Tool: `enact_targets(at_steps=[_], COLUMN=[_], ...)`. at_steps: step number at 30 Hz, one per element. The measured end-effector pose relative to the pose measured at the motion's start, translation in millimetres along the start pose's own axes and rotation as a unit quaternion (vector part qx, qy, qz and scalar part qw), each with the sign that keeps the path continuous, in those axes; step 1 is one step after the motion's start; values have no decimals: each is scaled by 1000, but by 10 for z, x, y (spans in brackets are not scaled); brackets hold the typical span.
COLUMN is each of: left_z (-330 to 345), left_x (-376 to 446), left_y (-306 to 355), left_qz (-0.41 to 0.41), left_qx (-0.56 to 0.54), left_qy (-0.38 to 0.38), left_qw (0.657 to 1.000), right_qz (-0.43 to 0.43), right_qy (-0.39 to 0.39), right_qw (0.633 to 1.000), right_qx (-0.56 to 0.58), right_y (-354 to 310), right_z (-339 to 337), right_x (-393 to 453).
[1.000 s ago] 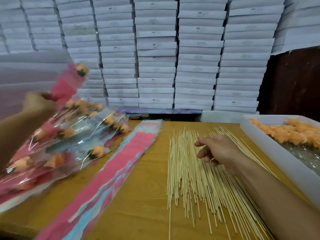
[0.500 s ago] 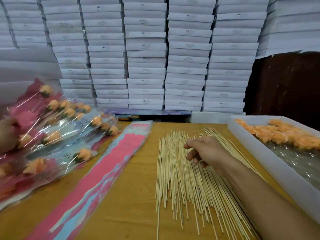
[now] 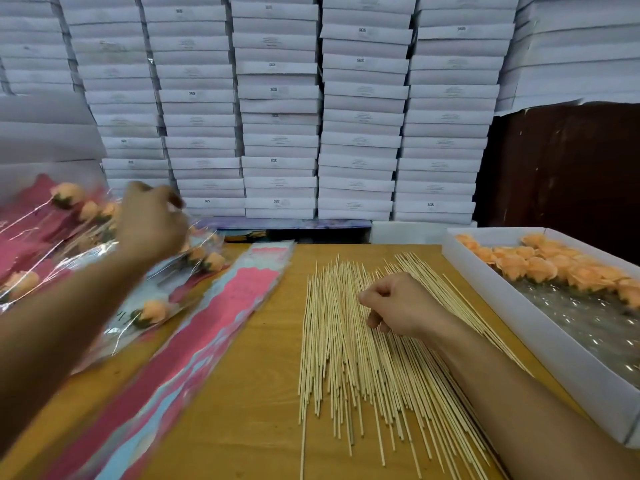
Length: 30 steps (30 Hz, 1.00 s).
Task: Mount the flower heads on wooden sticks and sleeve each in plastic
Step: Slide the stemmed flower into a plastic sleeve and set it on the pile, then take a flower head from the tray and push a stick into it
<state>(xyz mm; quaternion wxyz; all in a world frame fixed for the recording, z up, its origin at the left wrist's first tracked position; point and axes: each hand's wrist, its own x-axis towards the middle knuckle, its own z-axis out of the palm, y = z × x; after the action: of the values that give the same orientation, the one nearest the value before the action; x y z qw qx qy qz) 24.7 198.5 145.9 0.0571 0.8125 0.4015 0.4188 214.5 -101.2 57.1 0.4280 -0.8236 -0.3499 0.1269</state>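
Observation:
A spread of thin wooden sticks (image 3: 339, 358) lies on the wooden table (image 3: 249, 410). My right hand (image 3: 398, 306) rests on the pile, its fingers curled down into the sticks. Orange flower heads (image 3: 540, 268) fill the far end of a white box (image 3: 540, 344) at the right. A stack of pink and blue plastic sleeves (image 3: 214, 327) lies left of the sticks. Finished sleeved flowers (image 3: 152, 311) are heaped at the left. Above that heap my left hand (image 3: 149, 220) is raised and blurred, its fingers curled, with nothing visible in it.
A wall of stacked white flat boxes (image 3: 280, 109) stands right behind the table. A dark brown panel (image 3: 561, 168) is at the back right. Clear bubble wrap (image 3: 581, 327) lines the near part of the flower box.
My left hand set the sleeved flower onto the heap at the left and has swung back up and to the right, now empty. My right hand stayed on the sticks.

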Motion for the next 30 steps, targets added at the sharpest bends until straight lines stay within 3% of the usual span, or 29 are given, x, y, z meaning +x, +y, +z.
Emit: enact_targets(at_steps=[4, 9, 16, 22, 27, 30], left_z=[452, 911, 1090, 1113, 1122, 1122], left_x=[-673, -1427, -1722, -1750, -1756, -1750], left_y=[937, 1560, 1473, 1480, 1500, 1480], left_qz=[19, 26, 101, 119, 124, 119], left_qx=[-170, -234, -160, -174, -173, -175], left_qy=[-123, -224, -203, -182, -182, -184], left_qw=[978, 946, 961, 960, 960, 960], right_qz=[-2, -6, -18, -25, 26, 87], right_qy=[0, 8, 6, 34, 138, 227], right_qw=[999, 998, 992, 983, 955, 913], right_qx=[-33, -65, -122, -176, -260, -327], right_y=[12, 0, -3, -26, -84, 12], right_z=[1, -26, -78, -168, -691, -1143], right_x=[14, 24, 21, 5, 104, 140])
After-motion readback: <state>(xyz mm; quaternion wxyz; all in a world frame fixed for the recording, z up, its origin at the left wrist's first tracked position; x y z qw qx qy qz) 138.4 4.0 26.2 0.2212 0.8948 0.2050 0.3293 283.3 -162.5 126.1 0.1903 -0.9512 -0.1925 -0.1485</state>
